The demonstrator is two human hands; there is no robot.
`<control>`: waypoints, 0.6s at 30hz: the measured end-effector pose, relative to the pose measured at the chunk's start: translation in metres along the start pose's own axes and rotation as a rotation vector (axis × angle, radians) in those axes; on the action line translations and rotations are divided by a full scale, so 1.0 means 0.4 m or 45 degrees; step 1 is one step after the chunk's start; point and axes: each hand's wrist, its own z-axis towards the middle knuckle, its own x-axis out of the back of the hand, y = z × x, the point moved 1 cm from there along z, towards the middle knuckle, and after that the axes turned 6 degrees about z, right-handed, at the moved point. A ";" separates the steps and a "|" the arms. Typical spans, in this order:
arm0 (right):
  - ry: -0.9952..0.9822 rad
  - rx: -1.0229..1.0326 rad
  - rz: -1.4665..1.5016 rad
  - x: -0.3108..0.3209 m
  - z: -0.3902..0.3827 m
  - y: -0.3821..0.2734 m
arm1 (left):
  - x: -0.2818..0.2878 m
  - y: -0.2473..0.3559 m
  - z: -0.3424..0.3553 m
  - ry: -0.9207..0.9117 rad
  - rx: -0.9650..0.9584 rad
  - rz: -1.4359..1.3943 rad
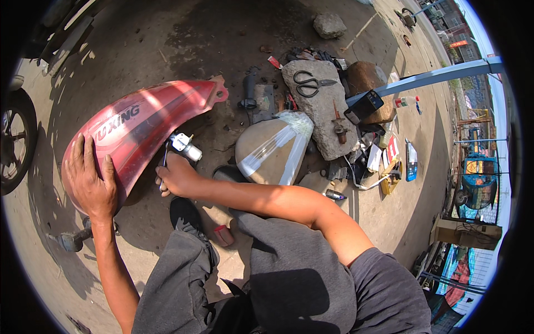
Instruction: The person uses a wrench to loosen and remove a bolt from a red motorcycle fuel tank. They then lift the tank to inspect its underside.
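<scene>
A red motorcycle fuel tank (153, 103) with worn, dusty paint stands on the ground at the left. Flat on its near end lies my left hand (93, 181), fingers stretched out. Beside the tank's lower right edge, my right hand (182, 175) is closed around a slim metal tool (164, 158), whose kind I cannot make out and whose far end is partly hidden. Just beyond those fingers, a silver-and-white fuel valve (186, 146) sits at the tank's underside.
A rounded, tan piece (264, 147) with clear tape across it lies right of centre. Black-handled scissors (312, 83) and a rusty metal part (339, 127) rest on a concrete slab (325, 114). Nearby are a marker-like bottle (335, 195), a red block (223, 235) and a hammer-like tool (72, 240).
</scene>
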 end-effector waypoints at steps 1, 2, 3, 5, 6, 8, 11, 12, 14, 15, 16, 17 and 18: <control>0.004 0.024 -0.045 -0.001 0.002 0.002 | 0.000 -0.001 -0.001 0.000 0.001 0.000; -0.022 -0.004 0.055 0.000 0.002 0.004 | 0.000 0.000 0.000 0.002 -0.001 0.000; -0.049 -0.032 0.154 -0.001 0.002 0.000 | 0.000 -0.001 -0.001 0.004 -0.002 0.001; -0.138 -0.136 0.459 0.003 0.001 -0.012 | 0.001 0.000 -0.001 0.004 -0.002 0.001; -0.200 -0.214 0.665 0.007 -0.005 -0.034 | 0.001 -0.001 -0.001 0.001 0.000 0.003; -0.328 -0.398 1.103 0.027 -0.014 -0.077 | 0.002 -0.001 -0.001 -0.001 0.000 -0.001; -0.436 -0.477 1.229 0.052 -0.008 -0.076 | 0.004 -0.003 -0.001 0.012 0.002 -0.015; -0.383 -0.446 1.125 0.051 -0.020 -0.079 | 0.004 -0.001 0.000 0.013 0.001 -0.011; -0.226 -0.352 0.792 0.036 -0.027 -0.071 | 0.005 0.001 0.000 0.010 0.000 -0.003; -0.150 -0.305 0.627 0.028 -0.026 -0.064 | 0.006 0.001 -0.001 0.006 0.001 0.004; -0.093 -0.267 0.513 0.018 -0.023 -0.057 | 0.007 0.001 -0.001 0.002 0.001 0.011; -0.098 -0.246 0.427 0.012 -0.016 -0.050 | 0.007 0.000 -0.001 0.001 -0.001 0.013; -0.099 -0.224 0.340 0.012 -0.010 -0.040 | 0.006 0.000 -0.001 0.001 -0.002 0.012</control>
